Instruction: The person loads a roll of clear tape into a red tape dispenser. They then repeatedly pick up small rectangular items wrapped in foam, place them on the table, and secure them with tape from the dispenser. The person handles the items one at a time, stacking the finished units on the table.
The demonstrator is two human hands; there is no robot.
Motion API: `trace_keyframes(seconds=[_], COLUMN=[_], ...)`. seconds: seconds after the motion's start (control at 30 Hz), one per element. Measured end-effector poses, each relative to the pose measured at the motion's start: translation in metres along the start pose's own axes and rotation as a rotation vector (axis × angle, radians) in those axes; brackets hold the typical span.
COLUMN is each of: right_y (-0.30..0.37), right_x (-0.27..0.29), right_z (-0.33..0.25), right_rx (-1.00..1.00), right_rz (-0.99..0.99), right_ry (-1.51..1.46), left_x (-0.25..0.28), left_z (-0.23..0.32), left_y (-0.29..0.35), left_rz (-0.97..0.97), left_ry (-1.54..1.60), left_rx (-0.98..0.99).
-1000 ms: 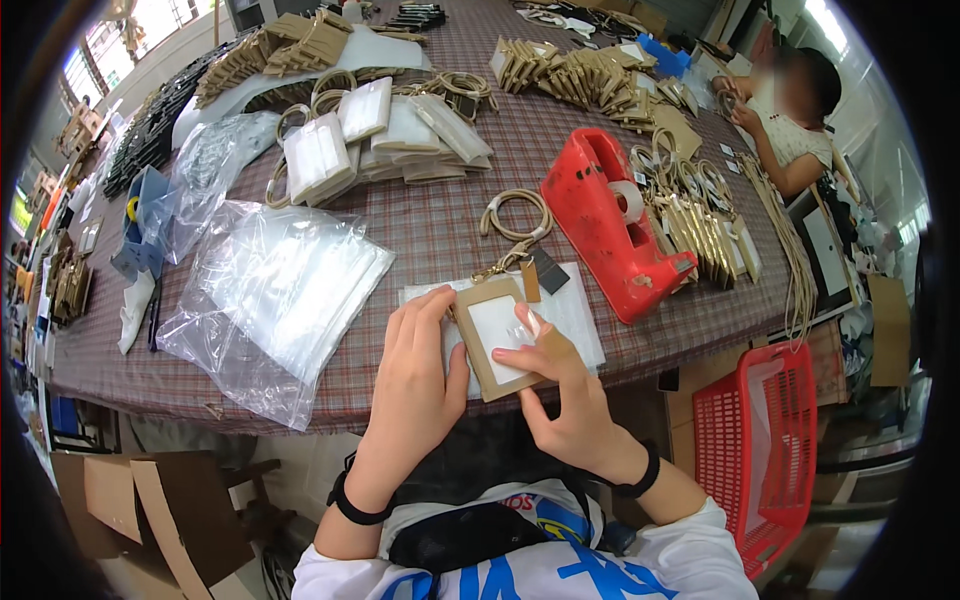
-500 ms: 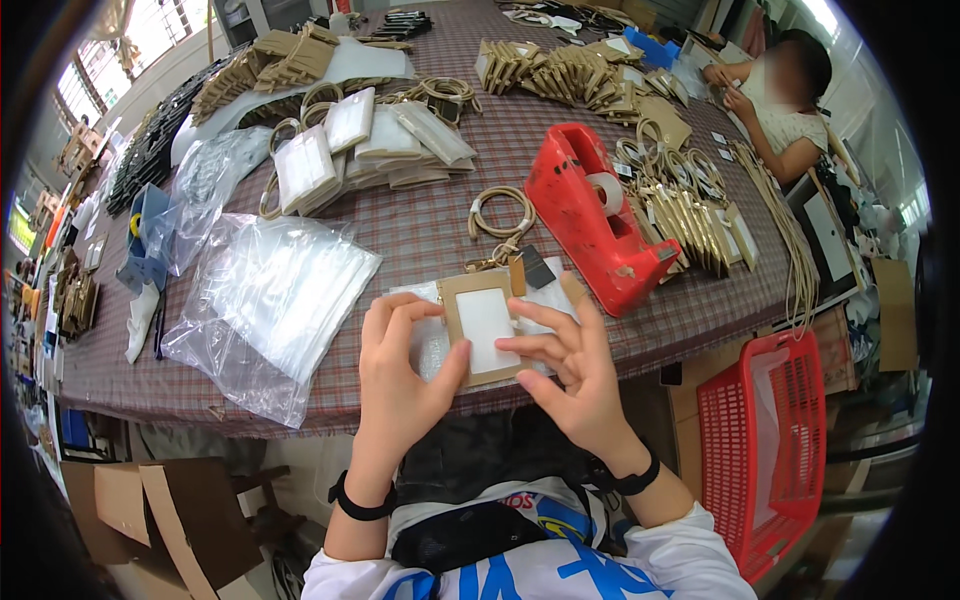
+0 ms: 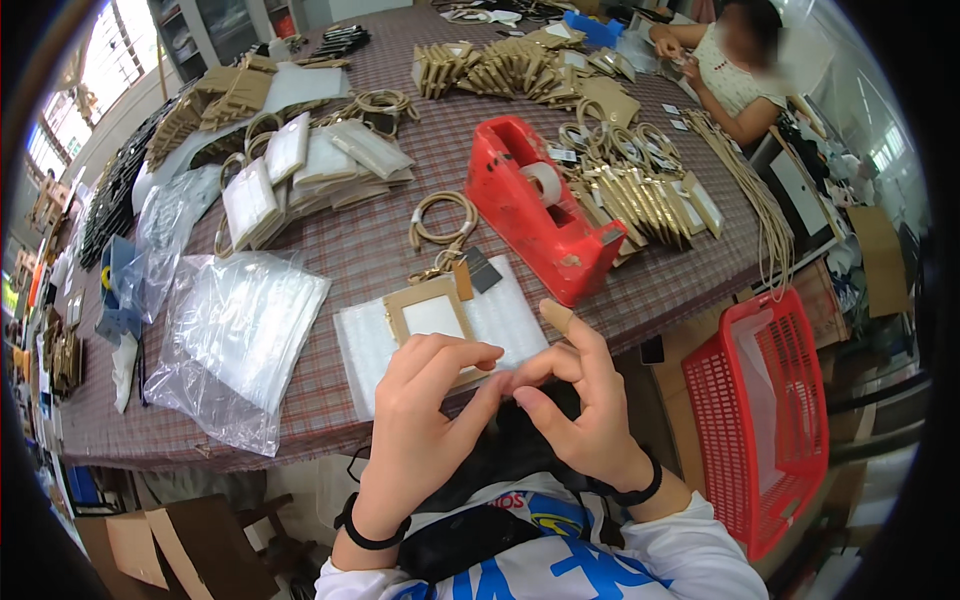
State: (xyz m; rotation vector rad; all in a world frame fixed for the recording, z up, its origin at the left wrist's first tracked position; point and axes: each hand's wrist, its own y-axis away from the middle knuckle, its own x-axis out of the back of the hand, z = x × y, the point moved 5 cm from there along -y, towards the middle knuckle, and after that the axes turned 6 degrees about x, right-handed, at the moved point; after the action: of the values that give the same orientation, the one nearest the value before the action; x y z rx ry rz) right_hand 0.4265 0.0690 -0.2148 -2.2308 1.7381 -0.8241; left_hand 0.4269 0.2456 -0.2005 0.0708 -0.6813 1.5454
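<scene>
A tan card holder point(image 3: 394, 318) with a white window lies on a white foam sheet point(image 3: 358, 350) at the table's near edge. Its coiled beige cord point(image 3: 414, 232), a metal clasp and a dark hang tag point(image 3: 483, 272) stretch out beyond it. My left hand point(image 3: 425, 420) is over the sheet's near edge, covering the holder's lower part. Close against its thumb is my right hand point(image 3: 585, 405), with a tan wrap on one raised fingertip. Both hands are closed in a pinch where their fingertips meet; anything between them is too small to make out.
A red tape dispenser point(image 3: 520, 215) stands beyond the sheet, with gold-edged holders point(image 3: 640, 205) behind it. To the left lie clear plastic bags point(image 3: 235, 330) and stacked wrapped packets point(image 3: 320, 160). A red basket point(image 3: 760, 420) stands off the table's right edge. Another person point(image 3: 735, 75) sits at far right.
Both hands have come off the card holder, moved nearer me and drawn together at the fingertips. The holder now lies released on the foam sheet. My view has shifted rightward.
</scene>
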Motion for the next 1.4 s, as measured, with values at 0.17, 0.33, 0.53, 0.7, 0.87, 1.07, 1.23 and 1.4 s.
trace_keyframes(seconds=[0.17,0.33,0.53,0.7,0.87,1.07,1.23,1.4], right_y=[0.008,0.003,0.014,0.003,-0.014,-0.037,-0.048,-0.047], right_x=[0.026,0.054,0.068,0.061,0.070,0.076,0.074,0.070], right_z=[0.011,0.014,0.022,0.023,0.039,0.059,0.063,0.064], right_rx=[-0.071,-0.215,-0.083,-0.217,-0.186,-0.255,-0.225,-0.233], right_rz=[0.165,0.308,0.250,0.390,0.483,0.488,0.546,0.591], right_ry=[0.032,0.116,-0.155,-0.352,-0.437,-0.577,-0.411,-0.375], left_x=[-0.015,-0.017,-0.017,-0.038,-0.050,-0.065,-0.066,-0.068], left_z=[0.029,0.053,0.071,0.077,0.078,0.064,0.055,0.051], left_y=[-0.021,-0.025,-0.044,-0.084,-0.109,-0.138,-0.150,-0.153], left_rz=[-0.032,0.037,-0.155,-0.277,-0.309,-0.283,-0.282,-0.257], left_ry=[-0.007,-0.043,-0.095,-0.118,-0.112,-0.157,-0.209,-0.241], left_rx=[-0.096,-0.164,-0.140,-0.208,-0.187,-0.206,-0.226,-0.255])
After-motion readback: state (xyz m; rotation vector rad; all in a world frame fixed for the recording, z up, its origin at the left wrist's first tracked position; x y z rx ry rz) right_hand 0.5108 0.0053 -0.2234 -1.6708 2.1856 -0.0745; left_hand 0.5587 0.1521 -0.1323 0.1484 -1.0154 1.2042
